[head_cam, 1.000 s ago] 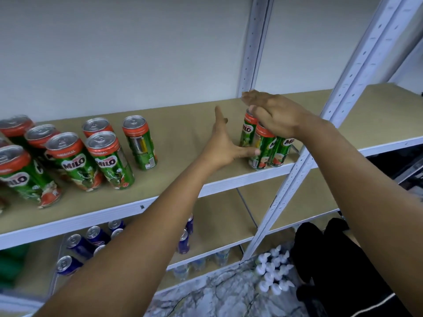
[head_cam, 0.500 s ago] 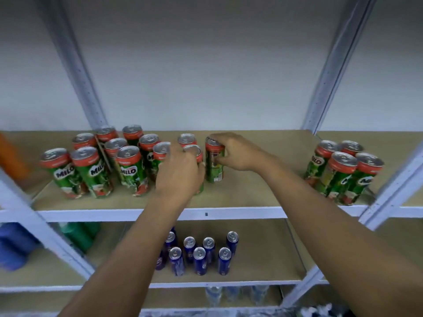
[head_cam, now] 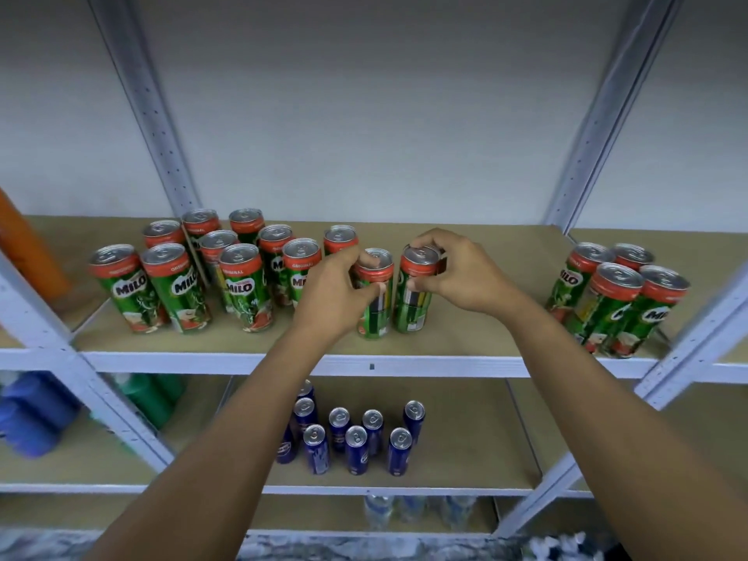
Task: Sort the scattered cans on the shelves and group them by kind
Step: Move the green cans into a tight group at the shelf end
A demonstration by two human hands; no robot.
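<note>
Two bare forearms rise from the bottom edge toward the upper shelf [head_cam: 465,338]. Nearest below them, blurred bottles [head_cam: 404,512] stand on the lowest board, too soft to identify. Above that, the lower shelf [head_cam: 465,459] carries a tight cluster of blue cans [head_cam: 356,439], upright, with bare board to their right; blurred blue and green shapes lie at its far left behind a slanted white post [head_cam: 60,350].

On the upper shelf, the left hand [head_cam: 332,297] curls round the red top band of one Milo can [head_cam: 374,297], thumb in front and fingers over the rim. The right hand [head_cam: 457,273] pinches the neighbouring Milo can [head_cam: 415,293] the same way, fingertips on its lid and thumb on its side. Both cans stand upright, just beside each other, near the front edge at the shelf's middle.

Crowding the left hand is the big left group of Milo cans [head_cam: 202,277], upright and packed close; the nearest of them sits partly behind the left hand. Well apart to the right, the right group of four Milo cans [head_cam: 615,301] stands bunched against another slanted post [head_cam: 696,338]. Between the held pair and that group the board lies bare, as does the strip behind the hands up to the white wall [head_cam: 364,115]. An orange object [head_cam: 28,253] shows at the far left edge.
</note>
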